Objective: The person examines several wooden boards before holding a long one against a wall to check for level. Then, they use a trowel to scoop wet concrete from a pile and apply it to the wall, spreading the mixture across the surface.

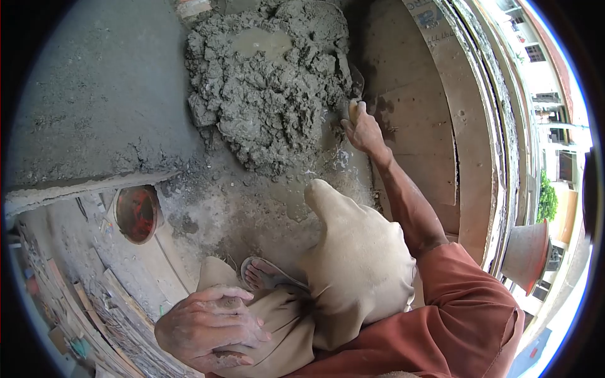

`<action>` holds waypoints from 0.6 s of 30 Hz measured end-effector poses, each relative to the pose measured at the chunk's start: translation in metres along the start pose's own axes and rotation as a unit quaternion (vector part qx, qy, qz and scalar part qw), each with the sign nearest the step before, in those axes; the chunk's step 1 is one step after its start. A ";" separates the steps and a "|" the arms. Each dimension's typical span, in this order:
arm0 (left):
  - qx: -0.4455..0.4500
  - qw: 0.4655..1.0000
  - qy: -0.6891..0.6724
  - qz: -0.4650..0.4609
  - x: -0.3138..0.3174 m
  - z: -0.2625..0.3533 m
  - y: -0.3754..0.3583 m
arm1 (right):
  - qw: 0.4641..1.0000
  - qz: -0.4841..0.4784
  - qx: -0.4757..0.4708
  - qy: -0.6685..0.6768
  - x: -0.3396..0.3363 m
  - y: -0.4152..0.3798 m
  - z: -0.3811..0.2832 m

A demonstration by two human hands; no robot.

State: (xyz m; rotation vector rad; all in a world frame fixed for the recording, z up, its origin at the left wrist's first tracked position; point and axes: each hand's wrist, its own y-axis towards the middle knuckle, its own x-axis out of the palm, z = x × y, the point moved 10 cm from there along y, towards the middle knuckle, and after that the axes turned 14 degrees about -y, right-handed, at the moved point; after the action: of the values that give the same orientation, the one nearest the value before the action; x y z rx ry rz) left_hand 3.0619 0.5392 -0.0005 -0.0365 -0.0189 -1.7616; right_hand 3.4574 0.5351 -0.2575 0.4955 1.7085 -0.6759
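Note:
My right hand [366,130] is closed around the pale handle of a trowel [357,80]. The trowel's blade sits against the right edge of a heap of wet grey mortar [271,94], and part of it is hidden there. A shallow pool of murky water [263,43] lies in a hollow on top of the heap. Dusted with grey, my left hand [211,327] rests over my left knee. Its fingers are loosely apart and it holds nothing.
A grey plastered surface [107,88] with a raised edge borders the heap on the left. Below it stands a reddish bucket [137,214]. Boards [409,107] line the right side. A large pot [526,255] stands farther right, and wood strips [94,309] lie lower left.

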 end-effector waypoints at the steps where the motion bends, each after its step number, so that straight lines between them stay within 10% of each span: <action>1: 0.007 1.000 -0.002 -0.016 -0.002 -0.001 0.006 | 1.000 -0.012 -0.024 -0.011 -0.002 -0.012 -0.011; 5: 0.021 0.998 -0.001 -0.063 -0.010 -0.012 0.030 | 0.988 -0.025 -0.146 -0.051 -0.018 -0.081 -0.040; 12: 0.017 0.998 -0.041 -0.044 -0.012 -0.017 0.027 | 1.000 -0.015 0.017 -0.002 -0.029 -0.120 0.028; 15: 0.005 0.999 -0.034 -0.015 -0.012 -0.010 0.013 | 0.996 -0.036 0.000 0.082 0.005 -0.118 0.015; 18: -0.011 1.000 -0.025 -0.004 -0.006 -0.005 0.009 | 0.864 -0.217 0.110 0.442 0.037 -0.124 -0.034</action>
State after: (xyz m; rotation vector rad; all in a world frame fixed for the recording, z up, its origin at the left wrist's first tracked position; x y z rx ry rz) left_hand 3.0715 0.5427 -0.0063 -0.0970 -0.0370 -1.7695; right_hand 3.3437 0.4649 -0.2665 0.6417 2.6787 -1.0750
